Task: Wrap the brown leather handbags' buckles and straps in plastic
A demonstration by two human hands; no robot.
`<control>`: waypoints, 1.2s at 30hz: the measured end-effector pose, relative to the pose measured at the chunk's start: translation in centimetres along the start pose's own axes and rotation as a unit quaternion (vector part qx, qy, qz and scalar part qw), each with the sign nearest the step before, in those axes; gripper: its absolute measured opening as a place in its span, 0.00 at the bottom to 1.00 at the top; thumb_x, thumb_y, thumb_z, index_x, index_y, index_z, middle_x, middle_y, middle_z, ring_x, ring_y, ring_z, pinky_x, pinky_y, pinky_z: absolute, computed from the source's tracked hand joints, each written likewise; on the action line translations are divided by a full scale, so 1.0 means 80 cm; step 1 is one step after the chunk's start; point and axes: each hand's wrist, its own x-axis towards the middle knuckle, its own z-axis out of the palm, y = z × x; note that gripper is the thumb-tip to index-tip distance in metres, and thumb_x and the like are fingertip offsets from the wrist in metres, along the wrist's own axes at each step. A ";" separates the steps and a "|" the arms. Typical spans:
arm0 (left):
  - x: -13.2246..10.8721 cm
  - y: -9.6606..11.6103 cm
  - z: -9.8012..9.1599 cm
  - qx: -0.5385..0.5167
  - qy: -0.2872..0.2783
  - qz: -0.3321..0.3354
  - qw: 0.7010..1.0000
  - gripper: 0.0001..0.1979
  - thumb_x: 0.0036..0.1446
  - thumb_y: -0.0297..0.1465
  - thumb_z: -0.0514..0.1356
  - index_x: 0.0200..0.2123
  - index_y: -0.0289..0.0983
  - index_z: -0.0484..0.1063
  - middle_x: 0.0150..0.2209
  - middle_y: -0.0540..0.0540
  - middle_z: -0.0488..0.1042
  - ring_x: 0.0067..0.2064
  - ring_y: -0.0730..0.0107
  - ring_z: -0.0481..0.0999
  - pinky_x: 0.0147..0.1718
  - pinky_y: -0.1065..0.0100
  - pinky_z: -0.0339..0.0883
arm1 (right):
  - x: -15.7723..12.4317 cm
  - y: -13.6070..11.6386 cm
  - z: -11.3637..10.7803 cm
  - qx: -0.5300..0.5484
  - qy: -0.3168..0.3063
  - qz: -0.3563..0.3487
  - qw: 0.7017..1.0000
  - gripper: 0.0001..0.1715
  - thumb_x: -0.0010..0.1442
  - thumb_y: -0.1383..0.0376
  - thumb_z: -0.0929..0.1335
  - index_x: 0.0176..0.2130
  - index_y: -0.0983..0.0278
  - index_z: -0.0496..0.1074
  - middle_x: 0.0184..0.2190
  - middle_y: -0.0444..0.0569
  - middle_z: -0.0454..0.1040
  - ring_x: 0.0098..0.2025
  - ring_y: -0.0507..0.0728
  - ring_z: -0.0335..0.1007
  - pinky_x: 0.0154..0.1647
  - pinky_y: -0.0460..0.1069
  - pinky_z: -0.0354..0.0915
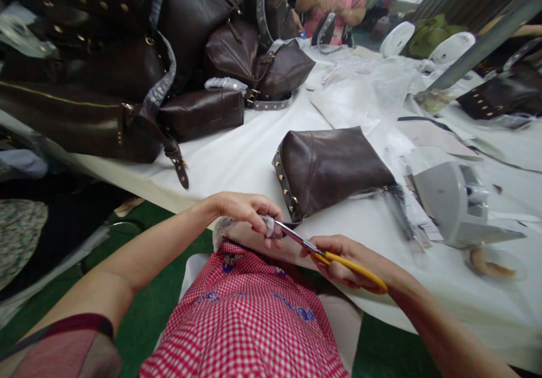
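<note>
My right hand (pixel 342 259) grips a pair of scissors with yellow handles (pixel 358 271), the blades pointing left toward my other hand. Between the fingers of my left hand (pixel 254 211) is a strap wrapped in clear plastic (pixel 271 227), and the scissor tips touch or overlap it. Just beyond lies a dark brown leather bag (pixel 339 166) on its side, with gold studs along its left edge. The strap seems to run to this bag, though the join is partly hidden by my fingers and the blades.
Several dark brown bags (pixel 195 113) are heaped at the left. A grey tape dispenser (pixel 449 192) stands on the white tabletop (pixel 237 163) at right, near loose plastic sheets (pixel 372 93). Behind are white fans (pixel 398 38), a slanted metal post (pixel 470 51) and a person in pink (pixel 330 0).
</note>
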 end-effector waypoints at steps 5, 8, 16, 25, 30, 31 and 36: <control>0.004 -0.005 -0.005 -0.010 -0.014 0.018 1.000 0.15 0.50 0.29 0.67 0.43 0.35 0.76 0.39 0.45 0.81 0.39 0.66 0.80 0.40 0.69 0.70 | 0.002 0.011 -0.008 0.019 -0.017 -0.032 0.999 0.37 0.47 0.43 0.74 0.46 0.67 0.71 0.25 0.39 0.61 0.22 0.45 0.50 0.19 0.41 0.47; 0.005 -0.005 -0.006 -0.022 -0.017 0.018 0.999 0.15 0.50 0.29 0.67 0.44 0.35 0.76 0.40 0.45 0.81 0.40 0.65 0.80 0.40 0.69 0.70 | 0.005 0.012 -0.007 0.040 -0.007 -0.032 0.999 0.40 0.42 0.42 0.77 0.44 0.68 0.72 0.24 0.38 0.60 0.20 0.43 0.46 0.16 0.41 0.42; 0.004 -0.011 -0.006 -0.049 -0.025 0.026 0.998 0.15 0.52 0.32 0.67 0.45 0.36 0.76 0.40 0.44 0.81 0.40 0.63 0.80 0.42 0.66 0.70 | 0.007 0.019 -0.001 0.046 -0.004 -0.019 0.999 0.36 0.46 0.44 0.74 0.44 0.67 0.71 0.23 0.38 0.64 0.16 0.43 0.48 0.14 0.40 0.45; 0.006 -0.004 -0.013 -0.040 -0.037 0.015 0.998 0.20 0.50 0.35 0.68 0.47 0.35 0.77 0.42 0.41 0.81 0.40 0.61 0.80 0.33 0.69 0.67 | 0.011 0.024 -0.016 0.042 0.007 -0.023 0.999 0.34 0.41 0.50 0.78 0.42 0.68 0.72 0.21 0.37 0.63 0.15 0.41 0.47 0.12 0.39 0.42; 0.008 -0.006 -0.016 -0.037 -0.049 0.023 0.998 0.21 0.49 0.35 0.69 0.47 0.35 0.78 0.41 0.41 0.81 0.41 0.60 0.80 0.32 0.69 0.66 | 0.013 0.022 -0.011 0.073 -0.013 -0.006 0.997 0.35 0.40 0.48 0.77 0.41 0.68 0.72 0.21 0.38 0.67 0.14 0.42 0.50 0.11 0.40 0.46; 0.008 -0.006 -0.017 -0.033 -0.050 0.020 0.998 0.21 0.49 0.35 0.69 0.47 0.35 0.78 0.41 0.41 0.81 0.40 0.60 0.80 0.32 0.69 0.66 | 0.013 0.019 -0.011 0.075 -0.022 0.002 0.997 0.35 0.41 0.48 0.77 0.42 0.67 0.72 0.22 0.39 0.68 0.14 0.43 0.51 0.11 0.40 0.47; 0.010 -0.004 -0.022 -0.043 -0.081 -0.012 0.996 0.21 0.50 0.35 0.68 0.47 0.34 0.78 0.40 0.40 0.81 0.38 0.60 0.81 0.29 0.70 0.66 | 0.007 0.000 -0.020 0.019 -0.004 0.059 0.998 0.26 0.44 0.59 0.76 0.42 0.66 0.74 0.19 0.36 0.66 0.14 0.43 0.50 0.11 0.39 0.43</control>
